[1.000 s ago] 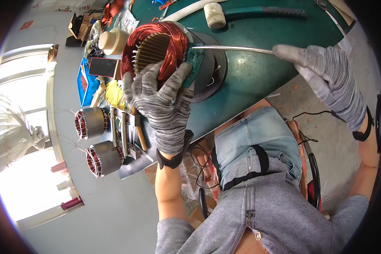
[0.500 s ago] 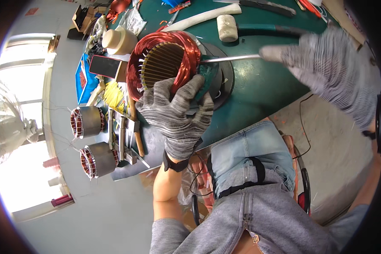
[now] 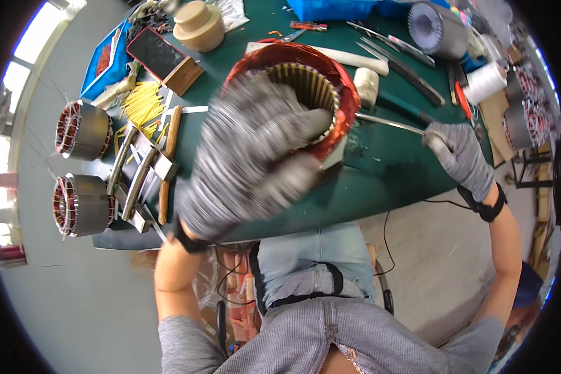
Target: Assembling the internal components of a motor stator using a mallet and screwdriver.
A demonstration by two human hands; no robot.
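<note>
Across the top half of the frame is the green counter (image 3: 383, 177). At the upper middle, the red coil (image 3: 323, 86) sits on it. Over the coil's lower left side is the left hand (image 3: 249, 153), too blurry to tell if it grips. At the right, the right hand (image 3: 461, 157) pinches a thin rod (image 3: 391, 122), its other end by the coil's right side.

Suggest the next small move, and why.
Perhaps steady the left hand on the stator before moving the metal rod: that hand looks blurred over it, while the right hand holds the rod with its far end close to the red windings.
</note>
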